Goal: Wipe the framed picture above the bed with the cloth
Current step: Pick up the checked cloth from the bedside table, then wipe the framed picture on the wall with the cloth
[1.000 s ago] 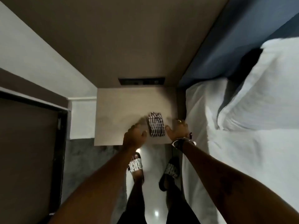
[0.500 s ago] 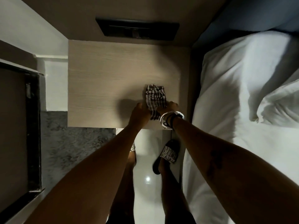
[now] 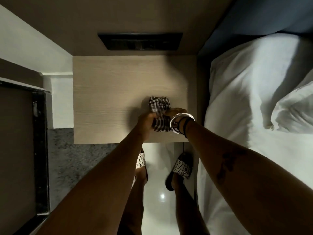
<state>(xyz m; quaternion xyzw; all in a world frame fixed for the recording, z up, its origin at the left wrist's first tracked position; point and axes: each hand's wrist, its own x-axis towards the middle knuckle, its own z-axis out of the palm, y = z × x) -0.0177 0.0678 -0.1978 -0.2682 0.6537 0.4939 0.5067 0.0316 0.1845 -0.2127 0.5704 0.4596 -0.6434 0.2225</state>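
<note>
Head view: the cloth (image 3: 159, 114) lies on the bedside table (image 3: 110, 99), near its front right corner, bunched between my two hands. My left hand (image 3: 146, 122) is closed on its near left edge; my right hand (image 3: 177, 113) presses its right side, grip unclear. Cloth is crumpled, dark-and-white checked. The bed (image 3: 237, 92) is just right.

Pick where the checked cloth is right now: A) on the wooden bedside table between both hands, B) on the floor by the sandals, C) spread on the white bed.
A: the checked cloth lies on the bedside table, gripped by the left hand and right hand.
</note>
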